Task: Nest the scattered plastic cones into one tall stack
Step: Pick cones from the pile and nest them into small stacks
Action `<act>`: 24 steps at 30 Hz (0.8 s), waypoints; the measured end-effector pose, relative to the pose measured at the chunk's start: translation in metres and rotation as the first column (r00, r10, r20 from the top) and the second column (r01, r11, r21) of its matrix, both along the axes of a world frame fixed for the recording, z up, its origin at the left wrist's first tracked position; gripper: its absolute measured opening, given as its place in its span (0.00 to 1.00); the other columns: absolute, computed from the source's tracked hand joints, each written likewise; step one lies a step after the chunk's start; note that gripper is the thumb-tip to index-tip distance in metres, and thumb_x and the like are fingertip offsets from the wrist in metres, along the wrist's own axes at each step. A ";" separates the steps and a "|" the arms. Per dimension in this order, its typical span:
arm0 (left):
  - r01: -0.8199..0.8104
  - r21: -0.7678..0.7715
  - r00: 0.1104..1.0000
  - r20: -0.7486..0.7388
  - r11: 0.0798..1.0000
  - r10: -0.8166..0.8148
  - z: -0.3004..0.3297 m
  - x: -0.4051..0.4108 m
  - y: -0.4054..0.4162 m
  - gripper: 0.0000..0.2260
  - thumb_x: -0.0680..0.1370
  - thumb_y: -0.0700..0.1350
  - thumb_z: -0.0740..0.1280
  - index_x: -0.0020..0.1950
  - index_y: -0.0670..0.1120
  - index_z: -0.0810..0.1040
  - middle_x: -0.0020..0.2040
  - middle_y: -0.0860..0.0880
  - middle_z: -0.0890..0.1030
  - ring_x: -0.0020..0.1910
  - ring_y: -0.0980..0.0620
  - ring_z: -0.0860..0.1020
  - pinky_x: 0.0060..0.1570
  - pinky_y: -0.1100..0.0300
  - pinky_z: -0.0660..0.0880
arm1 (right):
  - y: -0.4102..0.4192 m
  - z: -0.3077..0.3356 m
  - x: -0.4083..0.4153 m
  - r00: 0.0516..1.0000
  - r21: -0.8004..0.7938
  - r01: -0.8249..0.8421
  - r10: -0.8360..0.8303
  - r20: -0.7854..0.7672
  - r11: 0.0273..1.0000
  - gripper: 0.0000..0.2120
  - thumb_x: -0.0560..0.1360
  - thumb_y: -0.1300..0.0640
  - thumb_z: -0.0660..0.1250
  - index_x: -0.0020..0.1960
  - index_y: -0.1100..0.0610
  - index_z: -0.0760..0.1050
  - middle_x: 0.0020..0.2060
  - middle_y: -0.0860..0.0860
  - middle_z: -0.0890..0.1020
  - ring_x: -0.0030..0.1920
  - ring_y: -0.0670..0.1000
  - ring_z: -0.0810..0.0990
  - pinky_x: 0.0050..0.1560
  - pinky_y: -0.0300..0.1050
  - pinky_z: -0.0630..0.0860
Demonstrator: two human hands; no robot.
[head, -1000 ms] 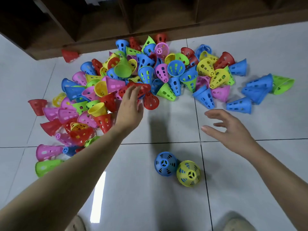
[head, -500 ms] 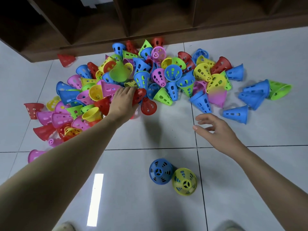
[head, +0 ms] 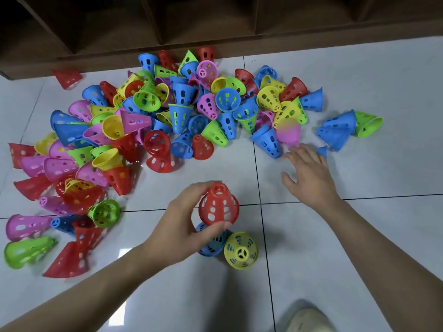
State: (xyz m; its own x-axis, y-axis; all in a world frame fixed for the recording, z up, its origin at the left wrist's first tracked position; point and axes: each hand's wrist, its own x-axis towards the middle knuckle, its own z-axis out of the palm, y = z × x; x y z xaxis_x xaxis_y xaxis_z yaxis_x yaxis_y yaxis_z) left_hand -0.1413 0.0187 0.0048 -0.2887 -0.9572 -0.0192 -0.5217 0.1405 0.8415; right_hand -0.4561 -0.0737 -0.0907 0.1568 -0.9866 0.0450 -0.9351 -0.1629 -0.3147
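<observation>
1. Red plastic first: the left hand (head: 184,226) holds a red cone (head: 218,204), small end up, with the fingers (head: 202,186) and thumb curled round its sides.
2. That cone hangs right over a blue cone (head: 212,245) that stands on the floor (head: 335,259), wide end down. A yellow cone (head: 241,250) stands touching the blue one on its right.
3. I think the job now is to drop the red cone over the blue one, to start the stack.
4. To do it well, keep the red cone straight up, not tipped. Put its wide mouth right over the blue tip, then lower it slowly till it sits snug.
5. Let go gently, so the light blue cone does not slide or bump the yellow one.
6. The right hand (head: 309,174) lies flat and spread, fingers apart, holding nothing. It reaches to the edge of the big pile (head: 182,116), near a blue cone lying on its side (head: 268,142). Another bit of blue peeks out past its fingertips.
7. The pile is far up the floor by a brown shelf (head: 215,20). Most cones there lie on their sides, all mixed up, so nearly all the work is still to do.
</observation>
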 end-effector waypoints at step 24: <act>-0.079 0.180 0.996 0.059 0.980 0.069 -0.071 0.014 0.068 0.32 0.76 0.64 0.69 0.76 0.61 0.61 0.72 0.66 0.70 0.68 0.62 0.74 0.65 0.59 0.75 | -0.008 -0.009 -0.027 0.865 0.169 0.319 -0.214 -0.455 0.932 0.33 0.74 0.61 0.67 0.76 0.55 0.60 0.78 0.57 0.56 0.80 0.59 0.45 0.78 0.55 0.49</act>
State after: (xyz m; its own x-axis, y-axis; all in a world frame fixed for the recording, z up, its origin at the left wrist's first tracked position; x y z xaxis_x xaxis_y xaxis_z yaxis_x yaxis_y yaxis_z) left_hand -0.1276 0.0865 -0.0657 -0.2114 -0.9549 -0.2085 -0.5689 -0.0532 0.8207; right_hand -0.4833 -0.0821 -0.0994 -0.1621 -0.9666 -0.1984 -0.9826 0.1396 0.1226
